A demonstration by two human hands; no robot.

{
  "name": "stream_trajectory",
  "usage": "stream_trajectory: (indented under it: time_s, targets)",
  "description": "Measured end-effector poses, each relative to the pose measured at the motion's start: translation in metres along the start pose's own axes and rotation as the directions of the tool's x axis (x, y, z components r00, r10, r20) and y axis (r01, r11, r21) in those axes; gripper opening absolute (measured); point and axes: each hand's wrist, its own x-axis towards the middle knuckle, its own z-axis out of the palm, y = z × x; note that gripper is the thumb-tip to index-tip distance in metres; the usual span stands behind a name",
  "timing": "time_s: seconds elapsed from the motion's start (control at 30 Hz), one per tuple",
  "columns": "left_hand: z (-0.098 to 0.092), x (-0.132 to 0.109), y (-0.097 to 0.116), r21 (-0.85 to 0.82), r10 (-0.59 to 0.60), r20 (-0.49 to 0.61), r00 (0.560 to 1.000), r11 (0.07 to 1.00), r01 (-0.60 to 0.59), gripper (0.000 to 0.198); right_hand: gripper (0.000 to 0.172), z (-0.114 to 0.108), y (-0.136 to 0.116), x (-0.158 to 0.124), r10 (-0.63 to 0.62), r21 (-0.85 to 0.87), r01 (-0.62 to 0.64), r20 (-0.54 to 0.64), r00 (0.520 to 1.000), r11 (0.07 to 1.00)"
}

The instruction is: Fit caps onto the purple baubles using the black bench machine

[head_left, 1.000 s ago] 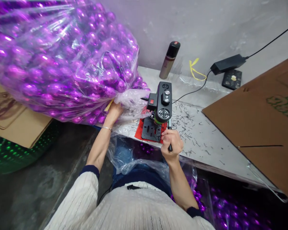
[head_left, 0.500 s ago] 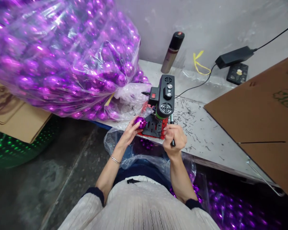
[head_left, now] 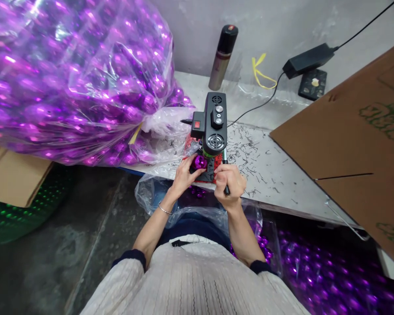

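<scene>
My left hand [head_left: 184, 174] pinches a shiny purple ball [head_left: 200, 162] and holds it on the black base plate under the head of a small black bench drill [head_left: 213, 124]. My right hand [head_left: 229, 183] is closed round the drill's lever handle [head_left: 226, 175], just right of the machine. The ball sits directly below the drill head, so its top is hidden. A huge clear plastic bag of purple balls [head_left: 68, 83] lies on the left, its mouth next to the drill.
A grey bench top [head_left: 276, 175] is strewn with dark shavings. A spray can [head_left: 222, 51], a yellow strip [head_left: 259, 72] and a power adapter [head_left: 307, 60] stand at the back. A large cardboard sheet [head_left: 354, 135] leans at right. More purple balls [head_left: 325, 275] lie in plastic below.
My left hand left the bag's mouth, came back with a purple ball and set it under the drill head. My right hand stayed on the lever.
</scene>
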Motion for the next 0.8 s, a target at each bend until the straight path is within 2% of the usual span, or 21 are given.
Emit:
stream_trajectory:
  time_s: [0.2,0.37,0.5,0.67,0.8]
  targets:
    - [0.004,0.007,-0.006,0.113,0.106,0.028,0.994,0.988,-0.108,0.060,0.018,0.000,-0.002,0.003,-0.002,0.004,0.002,-0.014,1.000,1.000]
    - [0.023,0.004,-0.011,0.128,0.074,-0.072,0.995,0.990,-0.064,0.066,0.019,0.000,-0.003,0.004,0.005,0.020,-0.005,-0.027,1.000,1.000]
    - [0.033,-0.005,-0.015,0.160,0.028,-0.145,0.989,0.987,-0.005,0.062,0.019,-0.001,-0.003,0.003,0.019,0.028,-0.019,-0.013,1.000,0.999]
    - [0.032,-0.006,-0.020,0.158,0.071,-0.126,0.989,0.986,-0.051,0.062,0.020,-0.003,-0.002,0.003,0.021,0.013,-0.021,0.001,1.000,1.000]
    - [0.031,-0.006,-0.022,0.161,0.056,-0.097,0.994,0.986,-0.040,0.064,0.021,-0.004,-0.003,0.003,0.031,0.013,-0.031,-0.001,1.000,0.999]
